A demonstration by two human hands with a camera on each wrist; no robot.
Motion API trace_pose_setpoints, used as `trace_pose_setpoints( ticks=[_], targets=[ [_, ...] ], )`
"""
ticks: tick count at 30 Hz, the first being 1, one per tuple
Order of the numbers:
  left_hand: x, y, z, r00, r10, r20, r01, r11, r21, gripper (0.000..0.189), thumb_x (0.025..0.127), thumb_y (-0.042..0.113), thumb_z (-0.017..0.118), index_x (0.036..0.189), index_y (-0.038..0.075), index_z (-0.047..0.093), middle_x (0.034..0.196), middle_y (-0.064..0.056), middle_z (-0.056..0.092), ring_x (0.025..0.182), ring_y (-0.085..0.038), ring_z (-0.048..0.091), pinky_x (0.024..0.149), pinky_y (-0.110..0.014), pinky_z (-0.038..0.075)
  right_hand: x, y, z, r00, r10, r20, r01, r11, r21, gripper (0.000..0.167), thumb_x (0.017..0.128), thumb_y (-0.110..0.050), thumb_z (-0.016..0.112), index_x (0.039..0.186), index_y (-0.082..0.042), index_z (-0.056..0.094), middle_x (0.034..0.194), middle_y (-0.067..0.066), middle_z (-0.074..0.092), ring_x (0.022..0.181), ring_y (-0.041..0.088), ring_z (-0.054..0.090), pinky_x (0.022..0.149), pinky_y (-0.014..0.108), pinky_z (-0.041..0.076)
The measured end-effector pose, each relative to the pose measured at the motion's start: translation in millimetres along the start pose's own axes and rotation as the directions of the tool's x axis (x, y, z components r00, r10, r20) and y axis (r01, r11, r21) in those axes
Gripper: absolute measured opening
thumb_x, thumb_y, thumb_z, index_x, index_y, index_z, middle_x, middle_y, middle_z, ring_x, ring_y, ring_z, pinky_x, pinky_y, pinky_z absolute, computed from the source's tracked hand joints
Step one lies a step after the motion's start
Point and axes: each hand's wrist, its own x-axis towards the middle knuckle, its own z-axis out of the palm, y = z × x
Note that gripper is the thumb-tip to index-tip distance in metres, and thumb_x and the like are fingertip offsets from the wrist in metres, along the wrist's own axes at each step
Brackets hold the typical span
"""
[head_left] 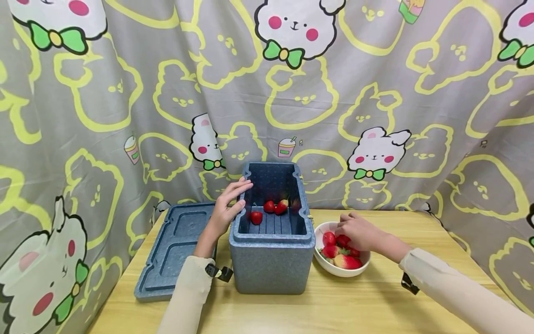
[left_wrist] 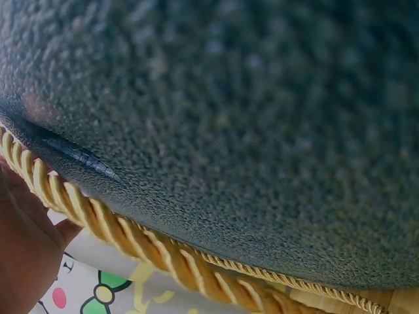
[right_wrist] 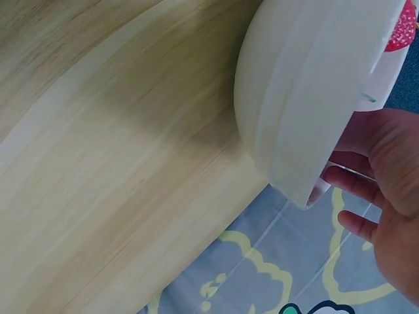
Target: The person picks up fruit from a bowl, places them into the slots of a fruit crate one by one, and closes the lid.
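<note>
Resting left hand [head_left: 224, 208] loosely extended on box [head_left: 271, 269], reaching right hand [head_left: 359, 230] to strawberries [head_left: 348, 262] in bowl [head_left: 340, 272], unable to tell whether pinching any.

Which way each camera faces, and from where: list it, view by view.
Head: worn on the head, facing forward and down at blue box and white bowl; left hand, right hand, sleeves show.
Left wrist: worn there, facing the box's side close up; left hand partly shows.
Right wrist: worn there, facing the bowl's outside and table; right hand shows at right.
Shared: head and right wrist both show bowl and right hand.
</note>
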Motion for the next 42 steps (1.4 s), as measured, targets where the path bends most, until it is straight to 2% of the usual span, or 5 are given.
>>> trace_pose_setpoints(
  ticks=[11,26,31,36,42],
  targets=[
    [0.0,0.0,0.1,1.000,0.000,0.003,0.000,1.000,-0.010,0.047,0.093,0.004,0.051,0.139,0.002,0.062,0.148,-0.016,0.055,0.153,-0.033,0.033,0.123,-0.063,0.023,0.2,0,4,1.000,-0.003,0.013,0.003,1.000,0.013,0.023,0.070,-0.005,0.085,0.089,-0.016,0.079,0.079,-0.006,0.070,0.080,0.013,0.048,0.073,0.035,0.038],
    [-1.9,1.6,0.2,1.000,-0.009,0.003,0.009,1.000,-0.017,0.046,0.094,0.006,0.051,0.139,0.001,0.062,0.148,-0.016,0.055,0.153,-0.032,0.033,0.123,-0.062,0.022,-3.1,-2,-6,0.996,0.030,-0.080,-0.023,0.995,0.093,0.029,0.069,-0.018,0.092,0.094,-0.011,0.078,0.084,-0.003,0.072,0.084,0.016,0.052,0.076,0.038,0.042],
    [-3.0,0.8,-1.1,1.000,-0.008,-0.012,0.008,1.000,-0.022,0.045,0.095,0.006,0.052,0.138,0.002,0.063,0.148,-0.016,0.055,0.153,-0.032,0.033,0.126,-0.049,0.023,0.4,1,-14,0.993,0.069,-0.094,-0.056,0.990,0.133,0.028,0.074,-0.028,0.090,0.093,-0.011,0.079,0.084,-0.004,0.072,0.083,0.015,0.052,0.074,0.034,0.036],
    [-3.3,0.9,-1.7,1.000,0.001,-0.013,-0.001,1.000,-0.031,0.045,0.095,0.008,0.053,0.138,0.001,0.062,0.148,-0.016,0.055,0.153,-0.035,0.033,0.125,-0.030,0.023,0.7,-1,-22,0.994,0.078,-0.071,-0.067,0.987,0.144,0.031,0.071,-0.023,0.092,0.097,-0.010,0.079,0.088,-0.002,0.073,0.084,0.016,0.053,0.076,0.035,0.037],
    [-1.4,1.0,0.4,1.000,0.005,-0.002,-0.005,1.000,-0.029,0.045,0.094,0.006,0.053,0.138,0.000,0.062,0.148,-0.017,0.055,0.152,-0.037,0.033,0.125,-0.054,0.024,-1.3,-4,-31,0.989,0.081,-0.123,-0.063,0.988,0.142,0.032,0.069,-0.014,0.090,0.098,-0.008,0.078,0.093,0.002,0.074,0.089,0.020,0.059,0.078,0.038,0.042]
  ],
)
